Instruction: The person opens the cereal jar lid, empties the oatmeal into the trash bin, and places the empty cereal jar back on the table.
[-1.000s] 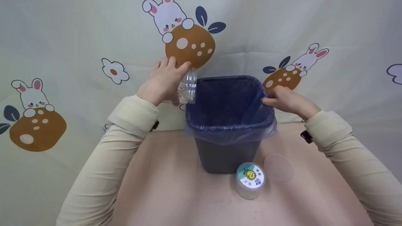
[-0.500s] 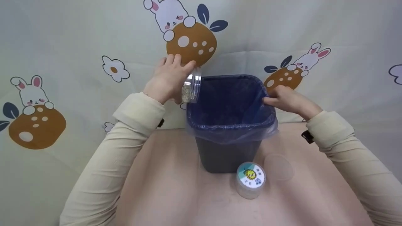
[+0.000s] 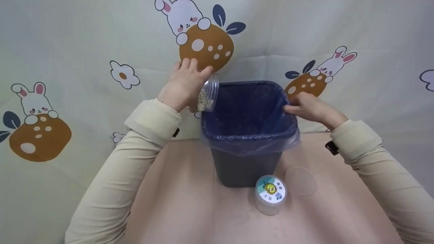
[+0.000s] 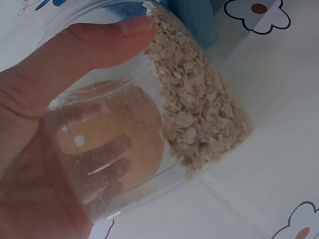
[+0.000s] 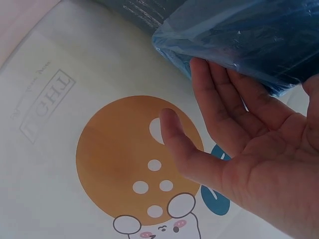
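Observation:
My left hand (image 3: 183, 85) grips a clear plastic jar (image 3: 213, 89) tipped on its side, its mouth toward the bin at the left rim. Oat flakes (image 4: 197, 99) lie heaped along the jar's lower wall in the left wrist view, with my thumb and fingers around the jar. A grey trash can (image 3: 244, 166), lined with a blue plastic bag (image 3: 251, 137), stands upright between my hands. At its right rim my right hand (image 3: 310, 107) holds on, thumb over the edge and fingers outside against the bag (image 5: 219, 42). The inside of the can is dark.
In front of the can stands a small tub (image 3: 270, 200) with a printed sunflower lid. A clear round disc (image 3: 301, 180) lies to its right on the pinkish table (image 3: 190, 203). Behind hangs a cloth (image 3: 264, 37) printed with rabbits.
My left hand has moved slightly right with the jar, bringing its mouth closer over the can's left rim. The right hand stays at the right rim.

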`<action>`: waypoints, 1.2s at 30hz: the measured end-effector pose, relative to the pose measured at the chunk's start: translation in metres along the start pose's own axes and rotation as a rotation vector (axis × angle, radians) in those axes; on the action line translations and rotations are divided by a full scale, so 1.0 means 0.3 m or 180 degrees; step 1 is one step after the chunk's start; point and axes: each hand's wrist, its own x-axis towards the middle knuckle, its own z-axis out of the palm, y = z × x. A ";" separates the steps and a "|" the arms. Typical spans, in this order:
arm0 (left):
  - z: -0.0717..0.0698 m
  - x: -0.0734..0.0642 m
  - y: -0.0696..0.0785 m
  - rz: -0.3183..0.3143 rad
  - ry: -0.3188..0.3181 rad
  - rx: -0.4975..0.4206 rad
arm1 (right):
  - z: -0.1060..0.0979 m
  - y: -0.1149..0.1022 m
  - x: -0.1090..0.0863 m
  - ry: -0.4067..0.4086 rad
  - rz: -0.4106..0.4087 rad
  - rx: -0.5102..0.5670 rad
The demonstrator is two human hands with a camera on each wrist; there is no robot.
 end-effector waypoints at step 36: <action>-0.007 0.008 0.013 0.0013 -0.0061 0.0131 | 0.004 -0.002 0.002 0.0067 0.0045 0.0045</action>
